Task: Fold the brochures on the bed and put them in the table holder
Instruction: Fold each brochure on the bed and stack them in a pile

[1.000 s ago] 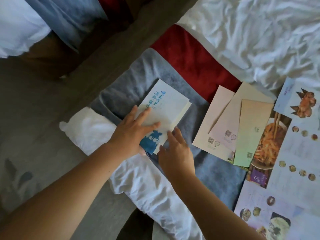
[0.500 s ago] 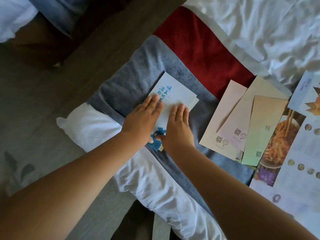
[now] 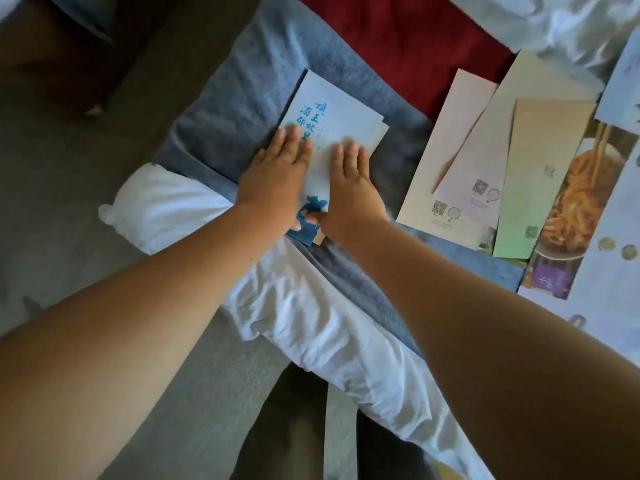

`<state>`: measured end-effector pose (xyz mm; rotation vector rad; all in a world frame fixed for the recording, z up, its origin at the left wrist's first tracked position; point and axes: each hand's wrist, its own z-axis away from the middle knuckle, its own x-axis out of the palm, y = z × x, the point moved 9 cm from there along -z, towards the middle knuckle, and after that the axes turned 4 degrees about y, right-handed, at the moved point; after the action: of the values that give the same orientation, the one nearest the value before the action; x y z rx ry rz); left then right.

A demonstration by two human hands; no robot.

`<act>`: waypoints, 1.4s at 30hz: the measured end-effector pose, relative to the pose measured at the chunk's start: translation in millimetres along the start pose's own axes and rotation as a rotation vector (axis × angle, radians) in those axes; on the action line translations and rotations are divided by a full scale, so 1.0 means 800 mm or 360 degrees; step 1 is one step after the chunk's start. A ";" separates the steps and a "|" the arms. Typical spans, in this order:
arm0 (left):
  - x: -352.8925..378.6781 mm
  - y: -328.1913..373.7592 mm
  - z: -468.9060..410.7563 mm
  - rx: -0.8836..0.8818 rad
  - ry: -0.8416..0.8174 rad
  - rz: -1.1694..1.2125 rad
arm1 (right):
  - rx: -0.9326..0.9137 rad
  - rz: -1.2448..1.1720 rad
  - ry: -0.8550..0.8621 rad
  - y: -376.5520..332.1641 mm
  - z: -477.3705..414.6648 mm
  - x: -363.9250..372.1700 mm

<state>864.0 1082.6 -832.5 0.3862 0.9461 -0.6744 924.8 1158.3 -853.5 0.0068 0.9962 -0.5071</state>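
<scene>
A folded white brochure [image 3: 341, 114] with blue characters and a blue figure lies on the grey blanket [image 3: 239, 98] at the bed's corner. My left hand [image 3: 277, 174] presses flat on its left half, fingers together. On its right half my right hand [image 3: 353, 181] lies flat too. Neither hand grips it. To the right lie several folded beige and green brochures [image 3: 512, 168], fanned over one another. No table holder is in view.
Unfolded brochures with food pictures [image 3: 571, 202] lie at the right edge. A red band [image 3: 408, 39] and rumpled white sheets [image 3: 540, 19] lie beyond. A white duvet corner [image 3: 166, 209] hangs over the bed's edge above the grey floor [image 3: 69, 168].
Both hands went from handling the brochure's near end to lying flat on it, side by side, and have slid a little up it. The view has moved closer.
</scene>
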 end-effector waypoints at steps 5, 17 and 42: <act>-0.019 0.038 0.025 -0.0044 0.0001 -0.0065 | -0.0168 0.0083 0.0257 0.011 0.041 -0.009; -0.032 0.274 0.056 0.0356 0.0566 0.0184 | 0.0177 0.0040 0.0548 0.330 0.226 0.006; 0.044 0.513 0.065 0.0483 0.0135 -0.0039 | 0.0654 -0.0390 0.0462 0.528 0.345 0.080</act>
<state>1188.6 1341.0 -828.0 0.6766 0.9313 -0.8319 1347.3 1441.3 -845.7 0.3370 1.1669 -0.9493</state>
